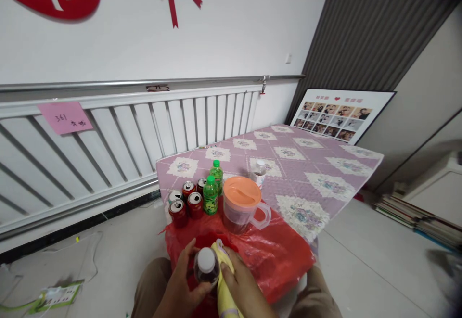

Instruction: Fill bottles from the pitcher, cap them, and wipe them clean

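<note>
My left hand [182, 284] grips a small plastic bottle [206, 265] with a white cap, held upright over my lap. My right hand [241, 284] holds a yellow cloth [224, 279] pressed against the bottle's right side. Both hands hover above a red plastic bag [274, 255] spread on the near end of the table. Just beyond stands a clear jug [241, 205] with an orange lid.
Several red cans [187, 200] and two green bottles [212, 188] stand near the table's left edge, a clear bottle [259, 171] behind the jug. The purple patterned tablecloth [317, 173] stretches away. White radiator [108, 140] at left, photo board [335, 116] and stacked books [418, 217] at right.
</note>
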The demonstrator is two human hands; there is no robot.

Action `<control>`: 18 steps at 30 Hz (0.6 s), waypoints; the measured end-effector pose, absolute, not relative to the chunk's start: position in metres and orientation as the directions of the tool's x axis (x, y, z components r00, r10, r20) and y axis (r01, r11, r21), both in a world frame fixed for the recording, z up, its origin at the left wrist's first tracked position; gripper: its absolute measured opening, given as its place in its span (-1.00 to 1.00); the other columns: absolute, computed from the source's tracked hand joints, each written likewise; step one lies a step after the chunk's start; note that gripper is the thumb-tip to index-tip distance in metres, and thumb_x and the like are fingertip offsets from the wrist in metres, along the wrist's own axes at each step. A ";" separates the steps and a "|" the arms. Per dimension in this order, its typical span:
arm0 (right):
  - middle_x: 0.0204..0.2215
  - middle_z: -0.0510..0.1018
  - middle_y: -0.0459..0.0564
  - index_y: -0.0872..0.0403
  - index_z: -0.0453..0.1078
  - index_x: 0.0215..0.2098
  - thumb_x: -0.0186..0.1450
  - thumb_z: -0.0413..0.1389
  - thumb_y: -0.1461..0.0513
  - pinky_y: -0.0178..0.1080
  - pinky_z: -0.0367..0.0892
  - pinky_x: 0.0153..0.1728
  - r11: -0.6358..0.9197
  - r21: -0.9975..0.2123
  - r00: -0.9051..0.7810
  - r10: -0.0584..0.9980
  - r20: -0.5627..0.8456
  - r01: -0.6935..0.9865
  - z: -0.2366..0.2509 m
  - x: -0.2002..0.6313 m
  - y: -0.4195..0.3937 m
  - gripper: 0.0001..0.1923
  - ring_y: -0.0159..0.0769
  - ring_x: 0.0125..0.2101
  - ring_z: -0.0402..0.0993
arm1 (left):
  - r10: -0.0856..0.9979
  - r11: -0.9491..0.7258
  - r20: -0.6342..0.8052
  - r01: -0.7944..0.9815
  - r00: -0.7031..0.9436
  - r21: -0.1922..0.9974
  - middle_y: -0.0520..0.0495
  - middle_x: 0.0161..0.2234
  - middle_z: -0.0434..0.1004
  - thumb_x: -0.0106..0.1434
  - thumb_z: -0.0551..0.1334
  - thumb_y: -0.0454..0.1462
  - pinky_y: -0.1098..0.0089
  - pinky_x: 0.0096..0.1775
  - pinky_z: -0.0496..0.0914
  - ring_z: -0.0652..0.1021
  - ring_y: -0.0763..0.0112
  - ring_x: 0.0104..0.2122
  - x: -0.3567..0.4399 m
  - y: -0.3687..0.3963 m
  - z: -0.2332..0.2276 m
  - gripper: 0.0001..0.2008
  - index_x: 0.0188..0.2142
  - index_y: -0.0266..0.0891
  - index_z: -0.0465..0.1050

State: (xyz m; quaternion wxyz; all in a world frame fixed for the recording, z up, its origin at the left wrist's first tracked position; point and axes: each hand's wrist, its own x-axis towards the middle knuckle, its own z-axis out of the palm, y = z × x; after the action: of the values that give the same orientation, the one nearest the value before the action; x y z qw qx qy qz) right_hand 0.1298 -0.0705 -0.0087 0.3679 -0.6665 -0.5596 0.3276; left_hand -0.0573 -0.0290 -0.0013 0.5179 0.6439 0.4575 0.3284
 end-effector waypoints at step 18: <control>0.15 0.44 0.26 0.29 0.31 0.21 0.29 -0.07 0.24 -0.07 0.23 0.21 -0.137 -0.792 0.205 0.979 -0.015 0.595 -0.022 0.122 -0.081 -0.45 -0.09 0.18 0.36 | 0.967 -0.099 0.017 0.316 0.254 0.944 -0.28 0.11 0.40 -0.11 0.31 -0.38 0.08 0.15 0.33 0.43 0.03 0.12 -0.044 -0.028 0.005 -0.35 0.04 -0.26 0.27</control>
State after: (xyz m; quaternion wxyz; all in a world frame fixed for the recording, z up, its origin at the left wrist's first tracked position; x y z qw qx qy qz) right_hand 0.1217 -0.0811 -0.0222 0.3382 -0.6987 -0.5632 0.2834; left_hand -0.0440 -0.0280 0.0051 0.4539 0.6488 0.4943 0.3588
